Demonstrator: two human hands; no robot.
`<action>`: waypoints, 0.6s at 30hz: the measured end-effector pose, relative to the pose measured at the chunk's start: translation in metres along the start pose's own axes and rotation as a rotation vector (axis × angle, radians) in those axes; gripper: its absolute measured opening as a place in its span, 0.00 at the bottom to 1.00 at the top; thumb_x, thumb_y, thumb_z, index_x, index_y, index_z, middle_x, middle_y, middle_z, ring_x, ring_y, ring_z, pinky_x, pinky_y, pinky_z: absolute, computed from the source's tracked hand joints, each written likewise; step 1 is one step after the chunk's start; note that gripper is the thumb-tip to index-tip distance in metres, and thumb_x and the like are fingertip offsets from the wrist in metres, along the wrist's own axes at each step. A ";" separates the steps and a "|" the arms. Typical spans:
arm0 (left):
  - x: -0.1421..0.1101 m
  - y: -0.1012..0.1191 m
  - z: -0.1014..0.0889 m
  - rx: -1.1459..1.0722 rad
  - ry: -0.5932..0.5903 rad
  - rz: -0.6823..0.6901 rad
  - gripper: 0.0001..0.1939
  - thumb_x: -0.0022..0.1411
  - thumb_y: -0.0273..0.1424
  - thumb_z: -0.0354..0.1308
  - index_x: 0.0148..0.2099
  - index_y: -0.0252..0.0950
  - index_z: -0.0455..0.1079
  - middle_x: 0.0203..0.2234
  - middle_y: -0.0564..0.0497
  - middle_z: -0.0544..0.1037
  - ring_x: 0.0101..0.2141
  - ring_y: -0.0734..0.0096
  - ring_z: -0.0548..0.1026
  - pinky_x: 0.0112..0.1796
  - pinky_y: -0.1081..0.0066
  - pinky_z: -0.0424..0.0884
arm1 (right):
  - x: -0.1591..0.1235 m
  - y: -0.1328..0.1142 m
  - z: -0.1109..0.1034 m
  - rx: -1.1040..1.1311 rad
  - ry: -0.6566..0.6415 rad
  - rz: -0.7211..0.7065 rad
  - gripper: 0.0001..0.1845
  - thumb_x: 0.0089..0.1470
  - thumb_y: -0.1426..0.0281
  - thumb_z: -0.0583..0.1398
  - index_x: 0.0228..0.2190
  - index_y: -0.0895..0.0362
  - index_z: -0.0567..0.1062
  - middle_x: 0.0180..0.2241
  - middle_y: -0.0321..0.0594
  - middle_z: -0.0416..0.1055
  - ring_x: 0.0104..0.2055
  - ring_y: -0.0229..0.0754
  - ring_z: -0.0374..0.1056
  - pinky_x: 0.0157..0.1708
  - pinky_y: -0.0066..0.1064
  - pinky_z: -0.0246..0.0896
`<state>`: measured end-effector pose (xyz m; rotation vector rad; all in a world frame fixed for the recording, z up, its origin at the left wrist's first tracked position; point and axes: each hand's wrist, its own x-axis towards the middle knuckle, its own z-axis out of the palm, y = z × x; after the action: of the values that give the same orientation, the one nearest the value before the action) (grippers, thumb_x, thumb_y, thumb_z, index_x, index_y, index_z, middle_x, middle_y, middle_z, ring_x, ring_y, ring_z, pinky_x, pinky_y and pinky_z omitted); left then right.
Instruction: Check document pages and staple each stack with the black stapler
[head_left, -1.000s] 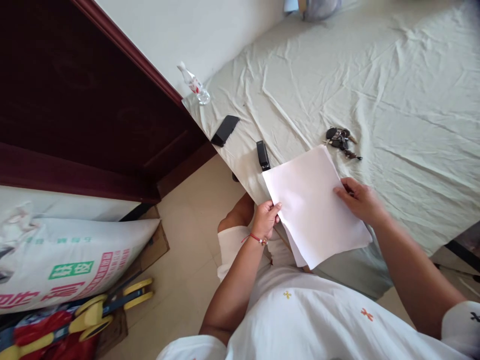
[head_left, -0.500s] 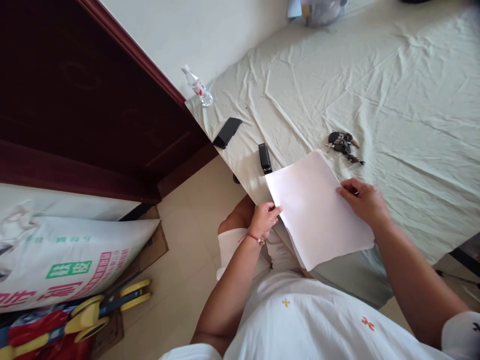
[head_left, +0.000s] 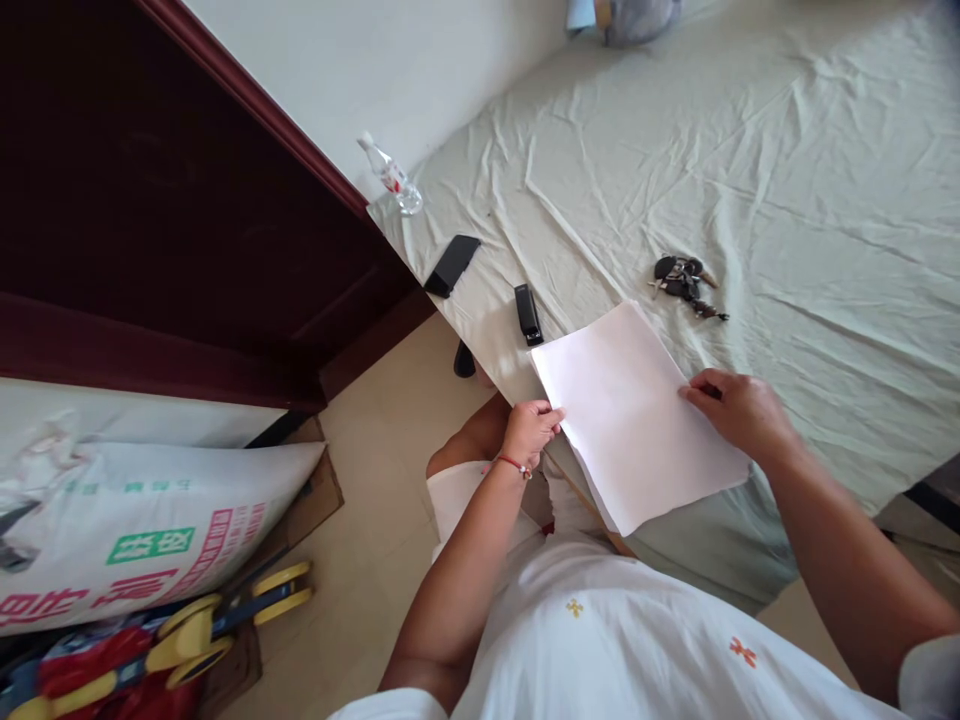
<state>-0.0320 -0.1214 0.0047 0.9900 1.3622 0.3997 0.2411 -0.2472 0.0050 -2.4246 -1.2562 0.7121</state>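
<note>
A stack of white paper sheets (head_left: 630,415) lies at the near edge of a bed covered by a pale green sheet (head_left: 750,150). My left hand (head_left: 531,430) pinches the stack's left edge, fingers closed on it. My right hand (head_left: 739,410) grips the right edge, thumb on top. The lower corner of the stack hangs past the bed edge above my lap. A black stapler (head_left: 527,313) rests just beyond the paper's upper left corner. A bunch of keys (head_left: 684,283) lies beyond the paper's upper right side.
A black phone (head_left: 451,264) and a small plastic bottle (head_left: 390,177) lie near the bed's left corner. A dark wooden door (head_left: 187,220) stands left. A printed sack (head_left: 135,530) and yellow-handled toys (head_left: 225,620) sit on the floor at lower left.
The sheets have been squared up into a neater stack, with fewer offset edges showing. Both hands stay on the paper's sides; the view has shifted slightly.
</note>
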 end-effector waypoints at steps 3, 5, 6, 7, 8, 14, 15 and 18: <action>0.001 0.007 0.000 -0.029 -0.026 -0.037 0.17 0.57 0.19 0.64 0.19 0.30 0.66 0.13 0.52 0.68 0.12 0.86 0.54 0.18 0.77 0.43 | 0.000 -0.002 -0.002 -0.009 0.019 0.015 0.17 0.61 0.58 0.58 0.43 0.50 0.82 0.36 0.43 0.82 0.37 0.50 0.74 0.34 0.36 0.56; 0.001 0.010 0.000 -0.040 -0.036 -0.045 0.18 0.60 0.20 0.62 0.19 0.30 0.66 0.13 0.51 0.69 0.12 0.86 0.54 0.18 0.77 0.42 | -0.002 -0.002 -0.003 -0.025 0.025 0.034 0.16 0.61 0.58 0.59 0.46 0.50 0.81 0.38 0.42 0.82 0.38 0.50 0.74 0.34 0.36 0.56; 0.001 0.011 -0.001 -0.042 -0.044 -0.049 0.18 0.60 0.21 0.61 0.19 0.30 0.66 0.13 0.51 0.69 0.12 0.86 0.54 0.18 0.77 0.42 | -0.003 -0.002 -0.003 -0.048 0.023 0.043 0.15 0.61 0.58 0.59 0.44 0.50 0.81 0.37 0.42 0.82 0.37 0.49 0.73 0.33 0.36 0.55; 0.002 0.011 -0.001 -0.044 -0.054 -0.052 0.17 0.60 0.20 0.61 0.19 0.30 0.66 0.13 0.50 0.69 0.11 0.86 0.54 0.18 0.77 0.42 | -0.006 -0.003 -0.003 -0.080 0.023 0.045 0.14 0.62 0.59 0.59 0.41 0.50 0.81 0.36 0.42 0.81 0.36 0.49 0.73 0.32 0.36 0.54; 0.002 0.010 -0.002 -0.046 -0.064 -0.053 0.17 0.60 0.20 0.62 0.20 0.30 0.66 0.14 0.50 0.69 0.11 0.86 0.55 0.18 0.77 0.42 | -0.008 -0.004 -0.003 -0.113 0.029 0.038 0.13 0.62 0.59 0.58 0.38 0.51 0.80 0.36 0.43 0.81 0.36 0.49 0.72 0.32 0.36 0.53; 0.009 0.005 -0.003 -0.049 -0.088 -0.008 0.17 0.57 0.20 0.64 0.19 0.30 0.66 0.14 0.50 0.70 0.11 0.86 0.55 0.17 0.77 0.42 | -0.022 -0.027 -0.006 -0.279 0.033 0.042 0.16 0.67 0.61 0.52 0.37 0.53 0.79 0.45 0.49 0.80 0.40 0.49 0.72 0.31 0.37 0.48; 0.009 0.005 -0.003 -0.045 -0.084 -0.007 0.17 0.57 0.19 0.65 0.19 0.30 0.66 0.14 0.50 0.70 0.11 0.86 0.55 0.17 0.77 0.43 | -0.024 -0.031 -0.007 -0.288 0.018 0.047 0.17 0.68 0.62 0.51 0.38 0.54 0.78 0.45 0.50 0.80 0.40 0.49 0.72 0.31 0.37 0.48; 0.008 0.006 -0.001 -0.039 -0.074 -0.015 0.18 0.58 0.18 0.63 0.18 0.31 0.65 0.13 0.50 0.69 0.11 0.86 0.54 0.16 0.77 0.43 | -0.030 -0.033 -0.010 -0.281 -0.002 0.064 0.19 0.70 0.59 0.50 0.40 0.54 0.78 0.45 0.51 0.81 0.40 0.50 0.72 0.32 0.37 0.49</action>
<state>-0.0296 -0.1112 0.0043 0.9526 1.2905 0.3736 0.2105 -0.2537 0.0376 -2.6985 -1.3653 0.5887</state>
